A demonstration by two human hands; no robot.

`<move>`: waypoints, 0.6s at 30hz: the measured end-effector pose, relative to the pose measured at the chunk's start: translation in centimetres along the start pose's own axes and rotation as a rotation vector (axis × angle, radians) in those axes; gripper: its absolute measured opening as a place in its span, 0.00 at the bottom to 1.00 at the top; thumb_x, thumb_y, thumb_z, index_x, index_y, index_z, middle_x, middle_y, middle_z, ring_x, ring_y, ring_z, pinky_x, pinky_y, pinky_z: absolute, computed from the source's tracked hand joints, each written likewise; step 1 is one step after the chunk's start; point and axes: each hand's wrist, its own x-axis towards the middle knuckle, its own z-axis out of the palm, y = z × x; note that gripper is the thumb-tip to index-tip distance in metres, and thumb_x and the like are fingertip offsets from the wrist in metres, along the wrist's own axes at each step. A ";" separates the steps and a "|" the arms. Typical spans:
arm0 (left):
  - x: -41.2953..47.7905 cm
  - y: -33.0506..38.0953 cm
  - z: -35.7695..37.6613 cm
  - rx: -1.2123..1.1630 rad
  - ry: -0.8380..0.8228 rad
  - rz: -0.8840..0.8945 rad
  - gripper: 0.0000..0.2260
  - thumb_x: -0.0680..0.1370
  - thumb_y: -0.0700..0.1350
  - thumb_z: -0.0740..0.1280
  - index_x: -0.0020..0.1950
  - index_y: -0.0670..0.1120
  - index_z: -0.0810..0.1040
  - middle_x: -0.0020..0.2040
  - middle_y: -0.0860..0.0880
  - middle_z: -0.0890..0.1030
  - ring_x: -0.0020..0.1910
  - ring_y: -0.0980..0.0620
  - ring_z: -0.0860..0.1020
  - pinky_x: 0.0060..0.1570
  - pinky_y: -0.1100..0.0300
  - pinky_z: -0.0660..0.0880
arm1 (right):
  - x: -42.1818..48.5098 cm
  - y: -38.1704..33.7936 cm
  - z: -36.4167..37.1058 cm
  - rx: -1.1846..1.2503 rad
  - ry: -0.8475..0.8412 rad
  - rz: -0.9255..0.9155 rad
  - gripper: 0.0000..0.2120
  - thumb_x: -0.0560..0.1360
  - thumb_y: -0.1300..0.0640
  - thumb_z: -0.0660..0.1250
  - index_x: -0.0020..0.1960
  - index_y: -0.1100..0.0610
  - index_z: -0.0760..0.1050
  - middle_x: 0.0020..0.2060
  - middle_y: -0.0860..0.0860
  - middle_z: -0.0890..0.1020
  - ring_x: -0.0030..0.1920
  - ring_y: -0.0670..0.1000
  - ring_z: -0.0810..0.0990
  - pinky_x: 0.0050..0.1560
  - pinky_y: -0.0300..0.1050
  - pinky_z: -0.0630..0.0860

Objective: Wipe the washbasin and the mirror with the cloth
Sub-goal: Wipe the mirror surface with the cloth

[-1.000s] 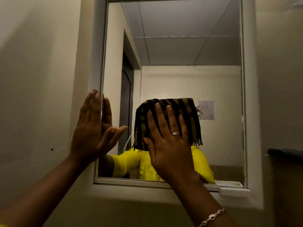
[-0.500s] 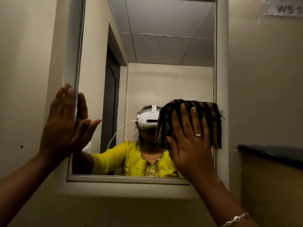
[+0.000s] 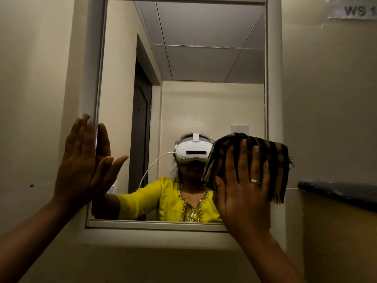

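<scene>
Dark ledge (image 3: 338, 192), bare, beside mirror (image 3: 204, 58)

Beige wall (image 3: 36, 78); paper label (image 3: 355, 9) lettered "WS 1" top right; dark countertop edge (image 3: 338, 193) at right

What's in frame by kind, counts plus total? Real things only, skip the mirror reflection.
Hands: 2, left hand flat on the mirror's left edge, right hand pressing the cloth
Cloth: 1, striped cloth
Mirror: 1, framed mirror
Ring: 1, ring
Wall label: 1, paper label
Dark ledge: 1, ledge
Total: 7
</scene>
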 end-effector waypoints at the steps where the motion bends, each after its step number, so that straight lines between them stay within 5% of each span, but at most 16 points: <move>1: -0.3 0.0 0.3 -0.004 0.023 0.021 0.37 0.77 0.63 0.49 0.73 0.35 0.52 0.75 0.36 0.52 0.75 0.41 0.49 0.74 0.50 0.48 | -0.1 -0.3 0.0 0.002 0.000 0.011 0.27 0.79 0.47 0.44 0.74 0.59 0.56 0.74 0.60 0.56 0.74 0.62 0.52 0.71 0.62 0.52; 4: 0.0 -0.7 1.5 0.097 -0.001 -0.068 0.40 0.73 0.65 0.55 0.74 0.38 0.52 0.76 0.38 0.49 0.75 0.41 0.48 0.73 0.45 0.49 | -0.5 -1.1 0.1 0.007 -0.021 0.016 0.27 0.79 0.47 0.42 0.75 0.59 0.55 0.74 0.60 0.55 0.74 0.61 0.51 0.71 0.61 0.51; 9: -0.2 0.9 -0.4 -0.071 0.079 0.029 0.39 0.77 0.65 0.46 0.71 0.31 0.54 0.73 0.35 0.54 0.73 0.40 0.51 0.73 0.57 0.48 | -1.1 -4.0 0.2 0.019 -0.041 -0.014 0.28 0.78 0.47 0.45 0.75 0.59 0.54 0.75 0.59 0.54 0.74 0.62 0.51 0.71 0.61 0.51; 18: 0.0 -0.7 2.2 0.034 0.028 -0.048 0.40 0.73 0.58 0.64 0.74 0.36 0.53 0.76 0.42 0.45 0.75 0.43 0.48 0.74 0.55 0.48 | -1.2 -9.6 0.8 0.102 -0.061 -0.069 0.29 0.77 0.47 0.46 0.75 0.58 0.52 0.75 0.59 0.52 0.74 0.62 0.49 0.72 0.61 0.48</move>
